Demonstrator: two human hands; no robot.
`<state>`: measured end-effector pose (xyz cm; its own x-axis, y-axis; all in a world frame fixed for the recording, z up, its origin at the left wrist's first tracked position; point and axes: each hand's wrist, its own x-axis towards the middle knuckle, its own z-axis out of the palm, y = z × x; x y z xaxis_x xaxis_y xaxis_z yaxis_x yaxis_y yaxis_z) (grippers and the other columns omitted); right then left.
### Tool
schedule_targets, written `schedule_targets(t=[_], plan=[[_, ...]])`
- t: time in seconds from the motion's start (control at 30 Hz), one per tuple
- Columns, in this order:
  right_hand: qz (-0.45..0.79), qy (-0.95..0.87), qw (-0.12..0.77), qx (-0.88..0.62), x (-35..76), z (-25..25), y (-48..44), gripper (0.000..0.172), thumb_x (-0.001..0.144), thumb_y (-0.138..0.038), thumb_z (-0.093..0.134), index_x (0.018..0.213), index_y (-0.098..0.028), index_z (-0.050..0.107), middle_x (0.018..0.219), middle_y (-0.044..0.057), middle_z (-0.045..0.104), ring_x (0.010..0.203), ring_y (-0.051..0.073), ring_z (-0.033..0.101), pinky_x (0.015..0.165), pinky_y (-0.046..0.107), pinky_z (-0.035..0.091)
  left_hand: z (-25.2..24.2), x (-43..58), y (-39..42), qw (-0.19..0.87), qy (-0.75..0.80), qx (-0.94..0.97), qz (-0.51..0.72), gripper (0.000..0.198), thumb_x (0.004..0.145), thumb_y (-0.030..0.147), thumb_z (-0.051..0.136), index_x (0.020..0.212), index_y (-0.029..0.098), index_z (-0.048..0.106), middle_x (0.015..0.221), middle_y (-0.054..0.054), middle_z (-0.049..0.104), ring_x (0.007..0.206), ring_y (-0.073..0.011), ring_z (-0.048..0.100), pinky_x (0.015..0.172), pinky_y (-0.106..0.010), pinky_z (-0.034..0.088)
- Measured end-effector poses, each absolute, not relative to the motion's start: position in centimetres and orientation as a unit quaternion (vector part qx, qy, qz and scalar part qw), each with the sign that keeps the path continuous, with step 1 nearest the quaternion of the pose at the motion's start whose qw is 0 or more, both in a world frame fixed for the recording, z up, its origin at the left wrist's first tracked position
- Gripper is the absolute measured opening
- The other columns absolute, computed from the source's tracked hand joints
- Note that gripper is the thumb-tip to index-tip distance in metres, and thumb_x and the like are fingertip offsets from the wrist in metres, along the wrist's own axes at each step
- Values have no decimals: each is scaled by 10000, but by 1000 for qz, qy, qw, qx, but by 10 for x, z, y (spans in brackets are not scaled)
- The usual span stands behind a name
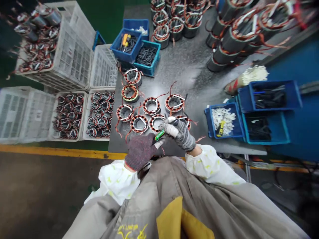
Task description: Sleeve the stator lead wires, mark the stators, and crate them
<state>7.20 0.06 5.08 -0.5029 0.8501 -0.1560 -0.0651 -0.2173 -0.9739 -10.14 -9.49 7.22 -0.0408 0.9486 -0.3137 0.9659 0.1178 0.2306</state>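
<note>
My left hand point(141, 151), in a dark purple-grey knit glove, is closed around the lower end of a marker point(159, 135) with a green label. My right hand point(183, 135), in a grey glove with white fingertips, pinches the marker's other end. A black tip shows above those fingers; whether it is the cap I cannot tell. Just beyond both hands stand several wound stator rings with copper coils, such as one stator point(139, 124) and another stator point(174, 103). One more stator point(183, 122) is partly hidden behind my right hand.
Blue bins with black pieces point(147, 55) stand at the table's far left. At right, a blue bin point(225, 121) holds white pieces and a yellow-handled cutter. Taller stator stacks point(239, 36) line the back. White crates point(72, 49) of stators stand left of the table.
</note>
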Motion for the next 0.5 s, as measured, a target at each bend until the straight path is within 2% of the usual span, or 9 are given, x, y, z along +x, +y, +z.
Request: schedule_targets(t=[0.1, 0.17, 0.27, 0.33, 0.4, 0.47, 0.5], plan=[[660, -469, 395, -433, 83, 36, -11, 404, 853, -650, 793, 843, -256, 706, 802, 3, 716, 763, 182, 697, 728, 307, 637, 68, -76, -88, 154, 721, 674, -34, 271, 951, 467, 767, 1030, 220, 846, 794, -125, 811, 796, -341, 781, 735, -389, 523], [656, -421, 417, -468, 94, 23, -15, 464, 841, -711, 776, 827, -253, 706, 734, 1, 688, 670, 178, 656, 606, 293, 586, 66, -63, -82, 161, 724, 671, 18, 315, 957, 475, 744, 1116, 218, 834, 851, -118, 835, 842, -345, 803, 770, -403, 576], [651, -371, 456, -481, 133, 7, -2, 509, 831, -737, 765, 875, -231, 727, 675, -8, 656, 540, 157, 577, 475, 281, 471, 64, -55, -69, 222, 693, 663, 173, 530, 966, 491, 728, 1432, 239, 727, 1182, -99, 870, 1091, -333, 827, 962, -441, 646], [575, -334, 549, -506, 180, 1, 17, 462, 825, -650, 789, 991, -223, 733, 758, -18, 688, 568, 133, 585, 507, 260, 465, 62, -61, -63, 251, 670, 654, 247, 626, 960, 471, 734, 1540, 248, 656, 1342, -99, 838, 1239, -337, 801, 1102, -484, 631], [429, -294, 649, -555, 241, -2, 41, 374, 860, -504, 768, 1108, -234, 695, 832, -43, 690, 632, 104, 579, 577, 233, 471, 57, -75, -64, 253, 674, 638, 273, 615, 973, 478, 723, 1543, 255, 659, 1364, -105, 832, 1267, -351, 795, 1150, -519, 619], [321, -273, 679, -602, 303, -3, 64, 280, 903, -362, 709, 1147, -244, 642, 813, -65, 643, 665, 104, 528, 607, 229, 461, 47, -94, -73, 241, 705, 611, 269, 556, 997, 497, 694, 1507, 277, 687, 1334, -93, 845, 1258, -351, 801, 1162, -537, 616], [322, -286, 661, -615, 328, -5, 73, 284, 893, -278, 715, 1159, -259, 616, 853, -58, 656, 723, 114, 560, 657, 237, 501, 41, -104, -81, 233, 724, 595, 260, 525, 1006, 502, 681, 1482, 282, 702, 1320, -87, 851, 1261, -350, 801, 1171, -544, 611]])
